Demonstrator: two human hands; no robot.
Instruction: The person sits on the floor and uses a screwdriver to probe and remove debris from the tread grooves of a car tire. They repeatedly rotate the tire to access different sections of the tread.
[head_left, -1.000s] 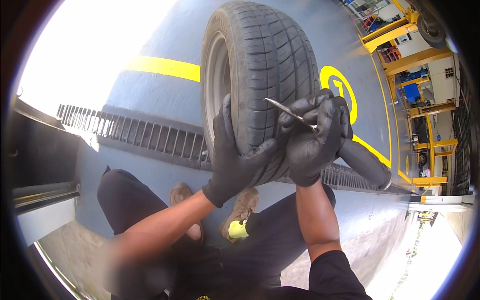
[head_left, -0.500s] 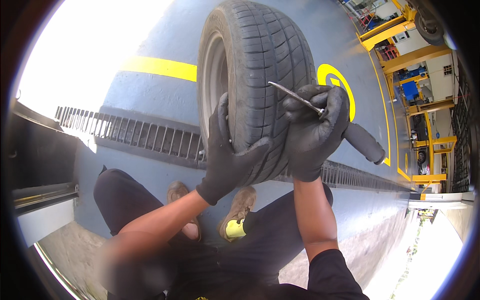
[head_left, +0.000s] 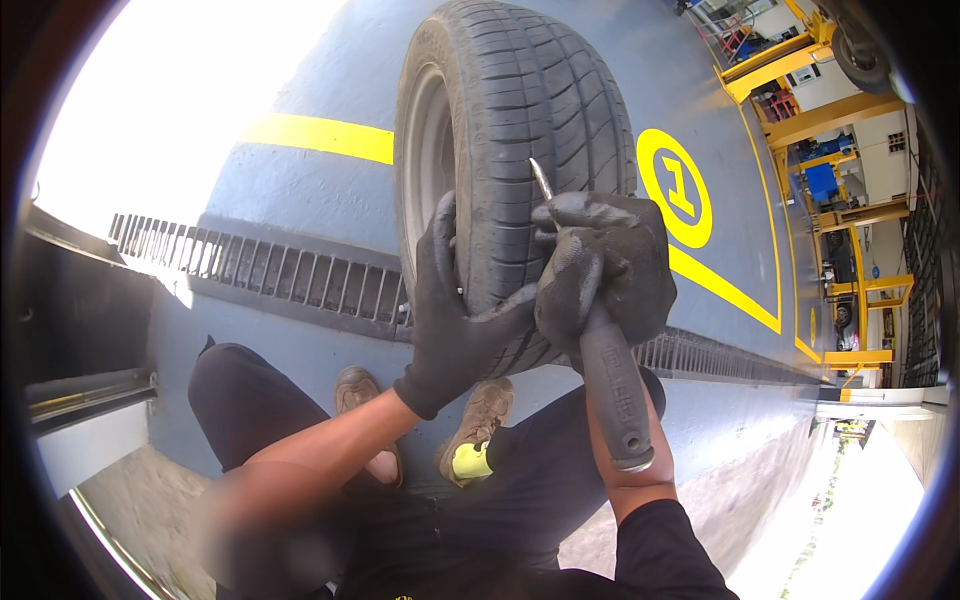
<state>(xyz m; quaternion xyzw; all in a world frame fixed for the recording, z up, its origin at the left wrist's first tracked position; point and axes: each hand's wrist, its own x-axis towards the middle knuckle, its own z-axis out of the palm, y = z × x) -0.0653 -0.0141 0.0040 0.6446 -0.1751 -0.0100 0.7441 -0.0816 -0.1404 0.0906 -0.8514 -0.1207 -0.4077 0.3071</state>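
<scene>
A car wheel stands upright on the floor in front of me, its black tyre (head_left: 510, 120) turned tread towards me and its grey rim (head_left: 428, 150) showing on the left. Gloved in black, my left hand (head_left: 450, 320) grips the tyre's near edge, fingers at the rim side and thumb across the tread. My right hand (head_left: 620, 260), also gloved, is closed round a screwdriver (head_left: 618, 395). Its dark handle sticks out below the fist, over my right forearm. The metal tip points up in front of the tread; whether it touches the rubber I cannot tell.
A slotted drain grate (head_left: 270, 272) crosses the blue-grey floor behind my shoes (head_left: 485, 415). Yellow floor markings (head_left: 640, 190) lie beyond the wheel. Yellow lift frames (head_left: 800, 130) stand at the far right. A dark metal structure (head_left: 80, 300) is at my left.
The screwdriver has swung round in my right hand: its handle, earlier out to the right, now points down towards me. The right hand has turned and shifted slightly; left hand and wheel stay put.
</scene>
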